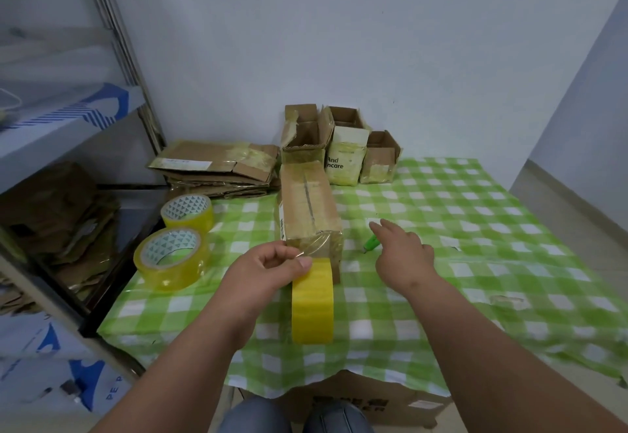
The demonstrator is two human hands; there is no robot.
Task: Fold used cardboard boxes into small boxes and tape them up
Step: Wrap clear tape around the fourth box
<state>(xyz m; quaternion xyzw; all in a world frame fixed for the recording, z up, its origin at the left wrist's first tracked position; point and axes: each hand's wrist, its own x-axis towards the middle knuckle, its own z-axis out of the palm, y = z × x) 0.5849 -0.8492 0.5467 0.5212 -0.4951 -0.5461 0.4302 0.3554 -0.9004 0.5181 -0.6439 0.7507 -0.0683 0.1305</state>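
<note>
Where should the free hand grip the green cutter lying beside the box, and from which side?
Grip the cutter across its green body, coming from above on the right. It lies flat on the cloth just beyond the open right hand, and the box blocks its left side.

the long box [311, 208] is matt brown cardboard, its near end wrapped in glossy clear tape. the tape roll [312, 300] held by the left hand [268, 269] is shiny yellow plastic film, like the two spare rolls [171, 259]. the checked tablecloth [475, 228] looks smooth and slightly glossy. the shelf frame [119, 45] is dull metal.
</note>
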